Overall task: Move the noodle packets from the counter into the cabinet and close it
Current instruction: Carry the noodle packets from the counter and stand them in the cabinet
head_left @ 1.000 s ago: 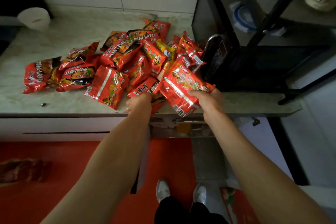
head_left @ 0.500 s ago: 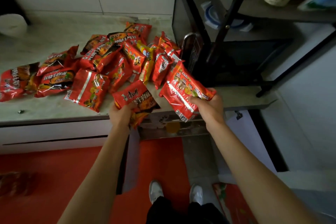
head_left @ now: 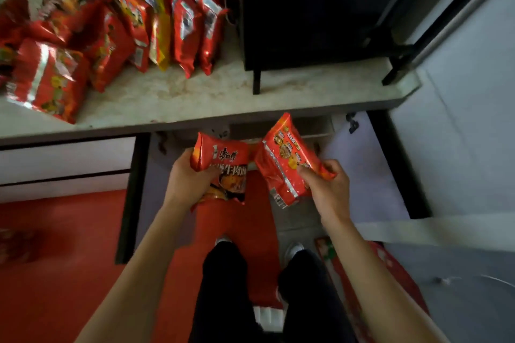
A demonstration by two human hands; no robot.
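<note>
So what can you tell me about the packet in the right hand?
The packet is a shiny red plastic noodle bag with small food pictures, a silvery seam strip along one side and crimped ends. It looks puffy and sealed. It is tilted, one end pointing up toward the counter edge, and held in the air below it, in front of the open cabinet. The right hand pinches its lower right corner; nothing else clearly touches it, though the left hand's packet is close beside it.
</note>
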